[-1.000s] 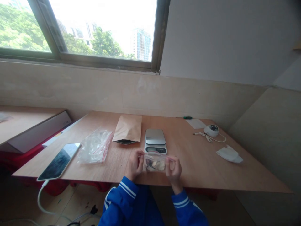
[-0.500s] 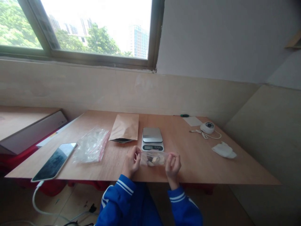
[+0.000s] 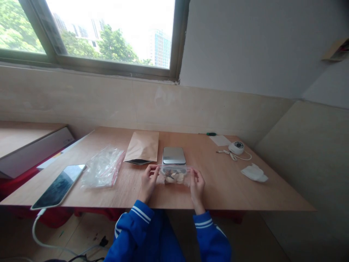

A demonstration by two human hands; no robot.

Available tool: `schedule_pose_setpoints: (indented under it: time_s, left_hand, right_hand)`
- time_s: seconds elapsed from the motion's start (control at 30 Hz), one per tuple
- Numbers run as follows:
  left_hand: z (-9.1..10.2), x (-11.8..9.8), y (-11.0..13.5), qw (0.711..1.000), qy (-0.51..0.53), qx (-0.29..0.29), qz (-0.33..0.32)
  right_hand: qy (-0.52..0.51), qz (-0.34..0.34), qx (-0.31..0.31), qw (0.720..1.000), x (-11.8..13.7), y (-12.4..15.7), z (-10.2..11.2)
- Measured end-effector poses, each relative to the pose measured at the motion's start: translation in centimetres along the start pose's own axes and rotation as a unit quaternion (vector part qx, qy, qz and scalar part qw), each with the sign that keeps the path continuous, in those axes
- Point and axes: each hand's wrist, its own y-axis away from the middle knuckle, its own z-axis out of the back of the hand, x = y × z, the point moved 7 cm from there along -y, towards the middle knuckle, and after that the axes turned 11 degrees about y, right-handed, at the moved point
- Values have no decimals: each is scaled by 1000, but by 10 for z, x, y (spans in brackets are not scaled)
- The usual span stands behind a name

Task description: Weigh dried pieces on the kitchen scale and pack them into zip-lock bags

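Note:
My left hand (image 3: 148, 182) pinches the left end of a clear zip-lock bag (image 3: 176, 175), and my right hand (image 3: 196, 185) pinches its right end. Stretched between them, the bag shows several pale and dark pieces inside, too small to name. It hangs in front of a kitchen scale (image 3: 173, 155) and covers the scale's display and buttons; the scale's metal plate is bare. Left of the scale lies a brown kraft paper pouch (image 3: 143, 146), its mouth slightly open toward me.
Clear plastic bags (image 3: 102, 167) with red seams lie left, near a phone (image 3: 60, 186) with a white cable at the table edge. To the right are a crumpled white tissue (image 3: 255, 173), a white dome camera (image 3: 236, 147) with its cord, a paper sheet (image 3: 219, 141) and a green-handled screwdriver (image 3: 211, 134).
Both hands have raised the bag a little, so it now hides the scale's display. The bag is pulled flatter and its contents show more plainly. My view has shifted slightly.

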Motion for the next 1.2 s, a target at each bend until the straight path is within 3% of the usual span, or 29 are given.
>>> schedule_pose_setpoints:
  time_s: [0.6, 0.83, 1.2]
  left_hand:
    - [-1, 2, 2, 999, -46, 13, 9]
    - [2, -1, 2, 998, -65, -5, 3]
    - [0, -4, 7, 1000, -2, 13, 14]
  right_hand:
    - [45, 30, -49, 997, 4, 2, 7]
    - [-5, -9, -11, 1000, 6, 1, 3]
    - [-27, -28, 19, 999, 3, 1, 0]
